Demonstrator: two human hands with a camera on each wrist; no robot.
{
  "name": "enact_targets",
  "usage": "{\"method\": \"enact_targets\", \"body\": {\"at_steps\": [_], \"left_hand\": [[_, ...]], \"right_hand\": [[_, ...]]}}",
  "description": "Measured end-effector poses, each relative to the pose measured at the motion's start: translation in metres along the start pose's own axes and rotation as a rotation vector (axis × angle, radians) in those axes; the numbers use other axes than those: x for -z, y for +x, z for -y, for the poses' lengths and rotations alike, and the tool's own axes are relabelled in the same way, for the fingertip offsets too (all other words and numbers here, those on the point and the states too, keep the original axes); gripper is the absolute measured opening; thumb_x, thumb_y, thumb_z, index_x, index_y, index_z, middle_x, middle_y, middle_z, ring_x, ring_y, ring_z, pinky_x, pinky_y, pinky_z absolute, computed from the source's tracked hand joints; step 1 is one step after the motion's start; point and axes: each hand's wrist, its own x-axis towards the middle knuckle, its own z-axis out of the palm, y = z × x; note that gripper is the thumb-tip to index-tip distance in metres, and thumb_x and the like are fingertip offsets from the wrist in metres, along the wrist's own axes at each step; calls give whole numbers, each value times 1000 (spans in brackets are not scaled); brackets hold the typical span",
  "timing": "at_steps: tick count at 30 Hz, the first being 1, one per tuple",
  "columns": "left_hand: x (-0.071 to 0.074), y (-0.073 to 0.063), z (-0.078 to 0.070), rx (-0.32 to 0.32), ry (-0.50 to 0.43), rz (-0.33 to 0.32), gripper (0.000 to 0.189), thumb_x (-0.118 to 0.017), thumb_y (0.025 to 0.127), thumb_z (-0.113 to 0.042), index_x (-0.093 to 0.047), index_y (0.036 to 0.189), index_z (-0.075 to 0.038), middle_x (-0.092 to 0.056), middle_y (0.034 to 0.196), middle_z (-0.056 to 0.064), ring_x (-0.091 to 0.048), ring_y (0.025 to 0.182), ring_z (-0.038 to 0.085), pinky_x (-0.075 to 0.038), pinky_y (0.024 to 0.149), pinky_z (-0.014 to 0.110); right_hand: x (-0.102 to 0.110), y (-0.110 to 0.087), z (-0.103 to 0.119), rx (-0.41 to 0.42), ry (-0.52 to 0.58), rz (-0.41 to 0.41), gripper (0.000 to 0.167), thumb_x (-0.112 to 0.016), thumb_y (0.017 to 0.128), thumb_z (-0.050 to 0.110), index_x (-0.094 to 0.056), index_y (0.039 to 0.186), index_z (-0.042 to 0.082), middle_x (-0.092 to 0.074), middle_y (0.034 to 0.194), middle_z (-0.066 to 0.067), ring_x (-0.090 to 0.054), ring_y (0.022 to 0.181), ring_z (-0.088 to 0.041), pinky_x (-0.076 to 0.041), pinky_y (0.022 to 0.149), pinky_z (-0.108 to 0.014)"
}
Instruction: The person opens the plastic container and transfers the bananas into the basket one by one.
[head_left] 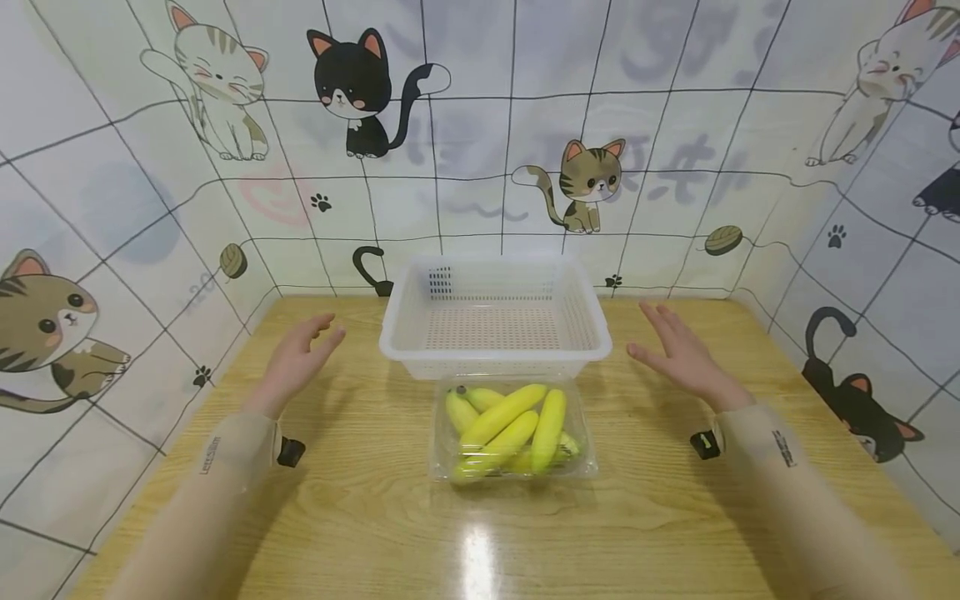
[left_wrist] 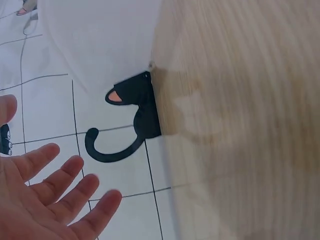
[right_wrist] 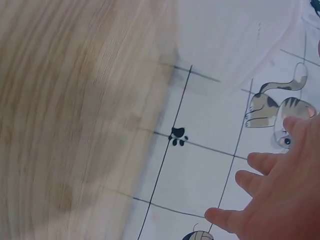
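In the head view my left hand [head_left: 298,358] is held to the left of a white plastic basket [head_left: 495,357], apart from it, with fingers spread and nothing in them. My right hand [head_left: 684,360] mirrors it on the basket's right side, fingers extended, holding nothing. The basket has slotted walls and a perforated floor. In front of it sits a clear plastic box [head_left: 587,450] with several yellow bananas [head_left: 501,417] inside. In the left wrist view the left hand [left_wrist: 45,200] shows loosely spread fingers; the right wrist view shows the right hand [right_wrist: 280,195] likewise.
The wooden table [head_left: 360,533] has a glossy light reflection near its front. A white cloth wall [head_left: 480,133] with a grid and cartoon cats encloses the table at the back and both sides, close behind the basket. Small dark devices are worn at both wrists.
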Motion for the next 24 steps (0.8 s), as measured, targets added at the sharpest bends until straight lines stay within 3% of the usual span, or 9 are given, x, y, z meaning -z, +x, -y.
{"method": "enact_targets", "body": {"at_steps": [7, 11, 18, 24], "left_hand": [[-12, -19, -6, 102, -256, 92, 65, -41, 100, -52, -38, 146, -6, -46, 138, 22, -48, 120, 38, -47, 89, 49], [-23, -30, -11, 146, -385, 146, 63, -41, 101, -50, -39, 144, -3, -49, 133, 24, -52, 117, 37, -50, 84, 40], [-45, -44, -18, 189, -543, 206, 62, -44, 100, -50, -44, 139, -2, -50, 129, 26, -53, 115, 39, -51, 87, 45], [-66, -47, -24, 225, -658, 268, 61, -44, 101, -47, -45, 136, 4, -56, 114, 23, -58, 104, 34, -52, 84, 44]], "right_hand": [[-3, -17, 24, 67, 73, -17, 84, -58, 96, 39, -5, 156, 15, 2, 159, -21, -1, 142, -48, -5, 98, -78], [-5, -23, 42, 107, 80, -26, 87, -64, 93, 36, -7, 156, 17, 1, 159, -19, -4, 142, -48, -8, 97, -78], [-11, -29, 71, 200, 49, -43, 95, -74, 85, 35, -13, 156, 20, 2, 160, -15, -7, 141, -50, -12, 98, -77], [-19, -35, 92, 296, -6, -42, 98, -76, 81, 44, -16, 156, 24, -3, 160, -15, -14, 138, -52, -14, 102, -73]]}}
